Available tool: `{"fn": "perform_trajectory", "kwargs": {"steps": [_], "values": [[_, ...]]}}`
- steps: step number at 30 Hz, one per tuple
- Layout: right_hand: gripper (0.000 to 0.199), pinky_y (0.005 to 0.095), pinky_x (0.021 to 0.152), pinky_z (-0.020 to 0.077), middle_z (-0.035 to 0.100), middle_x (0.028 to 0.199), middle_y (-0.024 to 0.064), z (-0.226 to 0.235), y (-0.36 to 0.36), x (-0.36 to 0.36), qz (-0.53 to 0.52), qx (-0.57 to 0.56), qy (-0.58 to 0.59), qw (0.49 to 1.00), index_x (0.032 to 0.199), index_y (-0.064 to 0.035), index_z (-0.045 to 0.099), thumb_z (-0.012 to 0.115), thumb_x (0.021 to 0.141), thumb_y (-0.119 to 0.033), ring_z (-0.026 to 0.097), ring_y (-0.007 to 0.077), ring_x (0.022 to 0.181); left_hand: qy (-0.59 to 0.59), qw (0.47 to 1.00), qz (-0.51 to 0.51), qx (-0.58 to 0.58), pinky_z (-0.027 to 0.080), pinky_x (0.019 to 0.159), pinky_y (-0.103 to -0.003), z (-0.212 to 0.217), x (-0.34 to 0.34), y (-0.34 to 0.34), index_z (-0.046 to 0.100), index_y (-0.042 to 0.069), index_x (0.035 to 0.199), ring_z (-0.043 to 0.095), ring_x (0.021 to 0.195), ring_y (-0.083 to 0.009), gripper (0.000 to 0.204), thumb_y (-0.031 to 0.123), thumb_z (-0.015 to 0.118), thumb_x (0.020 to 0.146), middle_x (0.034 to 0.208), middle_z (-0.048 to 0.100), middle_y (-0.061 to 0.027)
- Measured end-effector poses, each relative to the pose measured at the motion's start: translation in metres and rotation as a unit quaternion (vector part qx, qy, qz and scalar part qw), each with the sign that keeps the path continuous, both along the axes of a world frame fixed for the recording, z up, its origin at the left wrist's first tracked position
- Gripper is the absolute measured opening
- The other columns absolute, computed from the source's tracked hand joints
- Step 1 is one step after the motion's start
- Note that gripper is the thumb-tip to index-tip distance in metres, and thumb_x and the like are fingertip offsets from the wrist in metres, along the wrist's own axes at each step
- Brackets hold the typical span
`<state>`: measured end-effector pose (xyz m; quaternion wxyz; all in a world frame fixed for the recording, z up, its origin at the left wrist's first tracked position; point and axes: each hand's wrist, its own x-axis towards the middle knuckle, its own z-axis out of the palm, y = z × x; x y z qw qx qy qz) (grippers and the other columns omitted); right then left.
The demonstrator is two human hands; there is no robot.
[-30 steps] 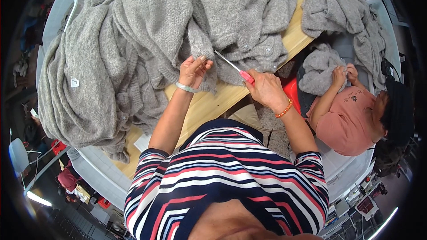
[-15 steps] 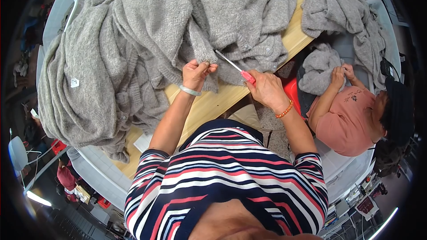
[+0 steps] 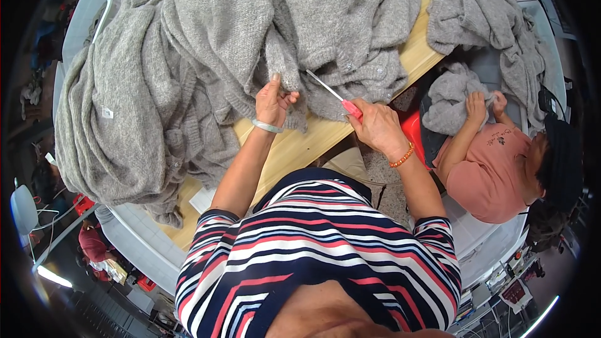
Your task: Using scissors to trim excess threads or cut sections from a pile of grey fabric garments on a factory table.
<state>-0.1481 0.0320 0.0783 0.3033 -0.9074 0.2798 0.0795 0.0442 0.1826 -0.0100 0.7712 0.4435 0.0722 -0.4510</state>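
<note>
Head view: a heap of grey knitwear (image 3: 219,31) spreads across the upper left and upper middle of the frame. Beneath it, the pale wooden tabletop (image 3: 303,149) shows as a diagonal band through the centre. At right, a co-worker in a pink top (image 3: 485,178) handles a grey knit bundle (image 3: 447,100). Near the centre, a narrow grey knit flap (image 3: 283,59) hangs from the heap; its lower end is pinched in the left hand (image 3: 272,105), thumb on top, fingers curled. Right of centre, the right hand (image 3: 379,128) is closed around the pink handle of a slim metal-shafted tool (image 3: 343,101), its tip pointing up-left, near the flap.
</note>
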Motion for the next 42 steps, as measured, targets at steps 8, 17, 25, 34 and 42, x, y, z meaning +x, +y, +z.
{"fn": "perform_trajectory", "kwargs": {"steps": [8,17,25,34,42], "values": [[0.024,0.0480,0.064,0.0502,0.064,0.073,0.0197,0.014,0.012,0.001,0.040,0.017,0.012,0.999,0.101,-0.0098,0.060,0.062,0.084,-0.027,0.063,0.0393,0.072,-0.102,0.994,-0.039,0.024,0.053,0.060,-0.030,-0.020,-0.001,0.005,0.061,0.000,0.090,0.064,0.066,-0.0212,0.017,0.017,0.063,0.091,0.079,0.065,-0.0098],[0.024,0.0486,0.062,0.0501,0.064,0.073,0.0188,0.019,0.019,0.001,0.035,0.031,0.021,0.999,0.100,-0.0104,0.061,0.062,0.085,-0.029,0.063,0.0393,0.070,-0.074,0.997,-0.003,0.012,0.057,0.070,-0.034,-0.015,0.003,0.006,0.059,0.002,0.083,0.067,0.078,-0.0252,0.018,0.016,0.057,0.094,0.076,0.061,-0.0068],[0.024,0.0481,0.062,0.0503,0.064,0.073,0.0177,0.013,0.022,0.007,0.028,0.031,0.001,0.999,0.100,-0.0093,0.060,0.063,0.085,-0.027,0.063,0.0395,0.071,-0.097,0.994,-0.038,-0.033,0.056,0.076,-0.037,-0.008,-0.006,-0.004,0.058,0.000,0.092,0.067,0.090,-0.0324,0.019,0.017,0.050,0.097,0.091,0.066,-0.0133],[0.023,0.0501,0.063,0.0498,0.064,0.073,0.0198,0.017,0.020,0.010,0.023,0.045,0.019,0.999,0.099,-0.0085,0.060,0.063,0.085,-0.027,0.063,0.0407,0.072,-0.101,0.993,-0.051,-0.018,0.057,0.075,-0.034,-0.008,-0.004,-0.002,0.056,-0.001,0.094,0.068,0.084,-0.0249,0.019,0.016,0.049,0.098,0.092,0.066,-0.0134],[0.026,0.0491,0.064,0.0503,0.065,0.074,0.0199,0.022,0.018,0.012,0.021,0.032,0.053,0.998,0.101,-0.0087,0.060,0.062,0.084,-0.028,0.063,0.0406,0.073,-0.103,0.993,-0.054,-0.010,0.057,0.073,-0.033,-0.010,-0.001,0.000,0.057,-0.002,0.095,0.068,0.083,-0.0256,0.020,0.017,0.049,0.098,0.090,0.066,-0.0139]]}}
